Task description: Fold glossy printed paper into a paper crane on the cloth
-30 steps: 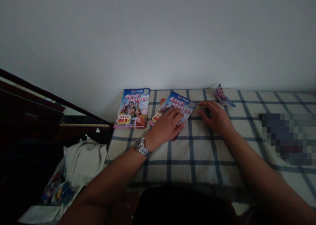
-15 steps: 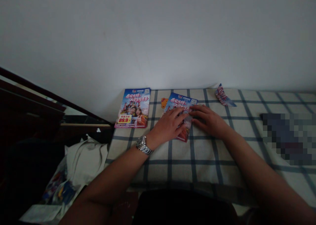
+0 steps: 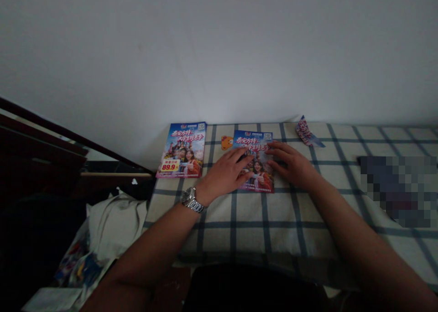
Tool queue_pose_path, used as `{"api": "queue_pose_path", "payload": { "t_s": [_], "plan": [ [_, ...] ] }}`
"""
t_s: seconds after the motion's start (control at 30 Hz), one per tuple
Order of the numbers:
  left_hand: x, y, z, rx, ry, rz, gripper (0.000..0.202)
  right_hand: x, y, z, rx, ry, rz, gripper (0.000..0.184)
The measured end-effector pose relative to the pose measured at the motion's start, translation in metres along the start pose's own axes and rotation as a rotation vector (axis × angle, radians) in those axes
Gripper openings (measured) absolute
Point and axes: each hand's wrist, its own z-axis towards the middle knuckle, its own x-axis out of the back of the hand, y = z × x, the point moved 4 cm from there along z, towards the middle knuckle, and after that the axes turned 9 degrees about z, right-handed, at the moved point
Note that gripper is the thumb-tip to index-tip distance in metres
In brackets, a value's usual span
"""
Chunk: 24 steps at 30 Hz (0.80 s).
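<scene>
Pale wall (image 3: 219, 52) at 12 o'clock, behind a blue-and-cream checked cloth (image 3: 249, 239). Clock centred on the printed flyer (image 3: 258, 167), which lies face up on the cloth, top edge toward 12 and nearly square to the wall. Left hand (image 3: 227, 173) at 8 o'clock, fingers loosely spread over the flyer's left part. Right hand (image 3: 290, 165) at 3 o'clock, fingers slightly bent, tips at the flyer's right edge. Hands apart from each other, neither clamped. Small orange cartoon piece (image 3: 226, 143) at 10, just beside the flyer. Steel watch (image 3: 193, 200) at 8, on the left wrist. Matching flyer (image 3: 183, 150) at 9, apart; sheets beneath not countable. Bent printed scrap (image 3: 308, 133) at 2, near the wall. Dark item (image 3: 393, 191) just past 3, pixelated, identity unclear. White bundle (image 3: 114, 225) at 8, beyond the cloth's edge
</scene>
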Motion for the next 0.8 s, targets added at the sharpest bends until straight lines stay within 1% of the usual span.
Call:
{"api": "queue_pose_path", "payload": {
  "t_s": [0.23, 0.37, 0.47, 0.57, 0.63, 0.7, 0.8],
  "plan": [
    [-0.002, 0.005, 0.000, 0.021, -0.008, 0.034, 0.054, 0.001, -0.004, -0.004, 0.007, -0.056, 0.033, 0.028],
    [-0.003, 0.005, 0.000, 0.015, -0.004, 0.038, 0.056, -0.001, -0.002, -0.005, 0.015, -0.061, 0.029, 0.027],
    [-0.001, 0.004, 0.001, 0.009, 0.009, 0.024, 0.054, -0.001, -0.001, -0.005, 0.009, -0.067, 0.024, 0.026],
    [0.006, 0.004, 0.002, -0.036, 0.024, -0.009, 0.051, -0.001, -0.001, -0.004, 0.012, -0.076, 0.013, 0.027],
    [0.012, 0.006, 0.002, -0.107, 0.013, -0.050, 0.047, -0.001, -0.001, -0.004, 0.019, -0.079, 0.005, 0.027],
    [0.017, 0.007, 0.001, -0.153, -0.027, -0.088, 0.046, -0.001, -0.001, -0.004, 0.023, -0.081, 0.003, 0.028],
    [0.022, 0.008, 0.000, -0.172, -0.049, -0.123, 0.048, -0.002, 0.000, -0.005, 0.011, -0.074, 0.005, 0.028]
  ]
}}
